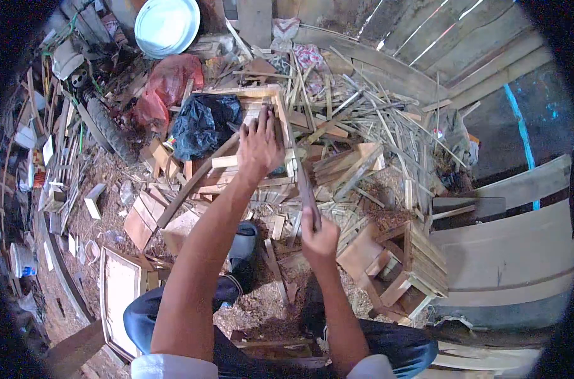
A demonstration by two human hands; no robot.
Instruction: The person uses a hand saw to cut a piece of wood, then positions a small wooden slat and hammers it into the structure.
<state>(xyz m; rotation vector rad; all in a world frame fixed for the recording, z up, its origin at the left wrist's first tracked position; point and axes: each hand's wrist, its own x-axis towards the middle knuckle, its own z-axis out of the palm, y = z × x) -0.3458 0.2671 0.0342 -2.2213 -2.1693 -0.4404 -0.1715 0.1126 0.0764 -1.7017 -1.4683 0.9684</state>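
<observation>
My right hand [320,237] is wrapped round the lower end of a long, narrow dark tool [305,184], whose upper part reaches up beside a light wooden frame [285,123]. My left hand [260,146] lies over the frame, fingers stretched forward and a little apart, on a dark piece whose shape is mostly hidden under the palm. A pale wooden strip [225,162] shows just left of that hand. Close by on the left, a black plastic bag [205,124] rests against the frame.
A red plastic bag [168,88] and a white basin [167,26] lie at the upper left. Thin wood strips [388,120] are heaped on the right. A wooden box-like piece [404,271] stands lower right, a white panel [121,294] lower left. Wood scraps and shavings cover the ground.
</observation>
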